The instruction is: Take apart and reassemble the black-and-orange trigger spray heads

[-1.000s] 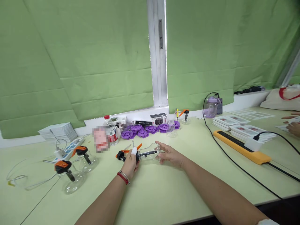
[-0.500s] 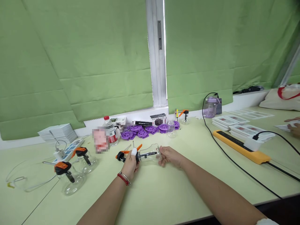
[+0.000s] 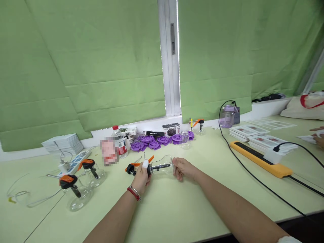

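Observation:
A small clear bottle [image 3: 162, 165] lies on its side on the pale green table [image 3: 177, 209], with a black and orange pump head [image 3: 131, 167] at its left end. My left hand [image 3: 141, 175] is closed around the bottle's neck by the pump; its thumb wears a white tip cover. My right hand [image 3: 183, 168] is closed on the bottle's base at the right end. A red bracelet [image 3: 133, 193] sits on my left wrist.
Two more clear pump bottles [image 3: 81, 182] stand at the left beside a white power strip [image 3: 73, 160]. Purple discs [image 3: 154, 141], a water bottle [image 3: 120, 143] and small boxes line the sill. An orange power strip [image 3: 260, 160] with black cables and card stacks [image 3: 253, 133] lie right. Another person's hand [image 3: 319, 137] shows at the far right.
My right hand, open beside the bottle a second ago, has closed on its base. The left hand has kept its grip.

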The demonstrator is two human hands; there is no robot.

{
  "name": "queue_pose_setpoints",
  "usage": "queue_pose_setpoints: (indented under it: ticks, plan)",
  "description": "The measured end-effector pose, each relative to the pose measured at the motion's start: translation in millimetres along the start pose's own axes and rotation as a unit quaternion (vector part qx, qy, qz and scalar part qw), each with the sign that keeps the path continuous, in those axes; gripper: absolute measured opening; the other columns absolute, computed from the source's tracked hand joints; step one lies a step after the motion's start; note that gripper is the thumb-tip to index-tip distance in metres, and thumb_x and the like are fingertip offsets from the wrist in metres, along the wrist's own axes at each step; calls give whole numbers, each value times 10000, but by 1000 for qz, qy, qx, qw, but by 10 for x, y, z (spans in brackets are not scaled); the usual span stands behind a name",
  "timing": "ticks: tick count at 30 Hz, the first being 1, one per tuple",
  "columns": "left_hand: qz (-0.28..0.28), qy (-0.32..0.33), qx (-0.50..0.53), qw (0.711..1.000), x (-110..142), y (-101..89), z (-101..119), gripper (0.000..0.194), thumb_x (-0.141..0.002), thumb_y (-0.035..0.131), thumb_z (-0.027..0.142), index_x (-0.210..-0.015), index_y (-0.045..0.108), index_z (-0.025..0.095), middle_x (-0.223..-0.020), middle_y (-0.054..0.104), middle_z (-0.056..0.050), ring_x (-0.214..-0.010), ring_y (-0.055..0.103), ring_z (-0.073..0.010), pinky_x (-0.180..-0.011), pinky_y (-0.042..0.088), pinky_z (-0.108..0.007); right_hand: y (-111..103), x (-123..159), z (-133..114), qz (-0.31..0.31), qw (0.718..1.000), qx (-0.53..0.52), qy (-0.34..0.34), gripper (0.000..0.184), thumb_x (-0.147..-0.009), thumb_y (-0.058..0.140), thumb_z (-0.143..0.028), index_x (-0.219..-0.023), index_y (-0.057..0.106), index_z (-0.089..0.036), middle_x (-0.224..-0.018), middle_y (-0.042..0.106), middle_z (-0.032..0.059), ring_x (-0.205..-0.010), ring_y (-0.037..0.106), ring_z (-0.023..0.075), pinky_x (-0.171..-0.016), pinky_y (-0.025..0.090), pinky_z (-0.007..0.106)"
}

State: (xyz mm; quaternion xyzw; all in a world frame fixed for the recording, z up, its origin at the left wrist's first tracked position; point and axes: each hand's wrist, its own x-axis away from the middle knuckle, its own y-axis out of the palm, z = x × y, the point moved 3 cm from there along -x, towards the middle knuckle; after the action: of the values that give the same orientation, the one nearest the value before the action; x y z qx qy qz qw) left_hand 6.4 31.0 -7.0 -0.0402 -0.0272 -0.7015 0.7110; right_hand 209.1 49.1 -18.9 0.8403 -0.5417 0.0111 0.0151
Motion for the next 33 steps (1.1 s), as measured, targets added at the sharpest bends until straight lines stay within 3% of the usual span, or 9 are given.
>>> queue_pose_setpoints:
  ticks: [3,7,11,17,20,24,28,31,33]
  plan:
    - [4,-5,13,1000,-25,-24,-11,440,-775,385,645,-838,412,210,-500,400,80,-331,271,-59,-307,184,-182,-20,60,-70,-28,998,-43,-25,544,-769,532,-592,-1078,539,-144,-926,630,106,-601,632,132,-474,515,245]
    - [9,-8,20,1000,-41,-34,-25,450,-770,379,657,-828,409,212,-512,408,77,-328,263,-55,-304,177,-181,-43,116,-135,-71,994,-55,-62,804,-694,716,-402,-1366,283,-321,-1329,393,121,-789,656,160,-642,552,315]
    - [3,6,7,1000,-11,-5,-7,441,-771,382,650,-811,409,211,-501,390,81,-332,257,-55,-304,180,-181,-37,52,-72,-41,997,-43,-47,638,-752,624,-493,-1279,398,-214,-963,590,72,-572,632,119,-502,515,257]
    - [-6,20,-6,1000,18,15,40,440,-778,390,625,-879,445,200,-500,387,83,-330,267,-54,-315,187,-182,-11,-1,7,-7,1000,-1,9,616,-777,367,-701,-832,550,-115,-569,581,31,-360,503,93,-308,385,195]
    - [8,19,-3,1000,9,-9,62,434,-779,389,622,-855,445,199,-493,383,84,-327,263,-53,-310,185,-181,-16,67,-73,-39,999,-32,-12,573,-768,503,-622,-1044,559,-124,-943,638,139,-583,629,136,-447,500,241]
    - [17,15,6,1000,7,-26,71,449,-781,379,625,-869,451,191,-494,383,87,-319,259,-48,-310,176,-181,-25,130,-157,-84,993,-50,-63,844,-678,732,-385,-1379,266,-324,-1373,360,143,-816,650,166,-651,549,321]
    - [1,26,10,1000,6,-14,44,417,-779,399,617,-831,425,204,-502,387,89,-323,263,-46,-310,184,-177,-35,64,-79,-46,997,-28,-47,711,-749,621,-496,-1336,349,-202,-938,608,81,-551,605,109,-488,497,253]
    - [-24,21,27,999,-13,-11,10,405,-773,408,617,-770,389,212,-502,398,86,-321,263,-45,-304,184,-173,-17,23,-41,-27,998,4,-57,638,-750,554,-589,-1196,469,-142,-635,569,-7,-393,479,69,-362,385,191]
    - [-30,17,38,999,-31,-23,-3,404,-770,412,617,-746,376,215,-492,400,85,-316,262,-46,-299,180,-171,6,28,-51,-27,998,18,-60,657,-739,539,-621,-1167,487,-126,-645,570,4,-390,472,66,-349,366,185]
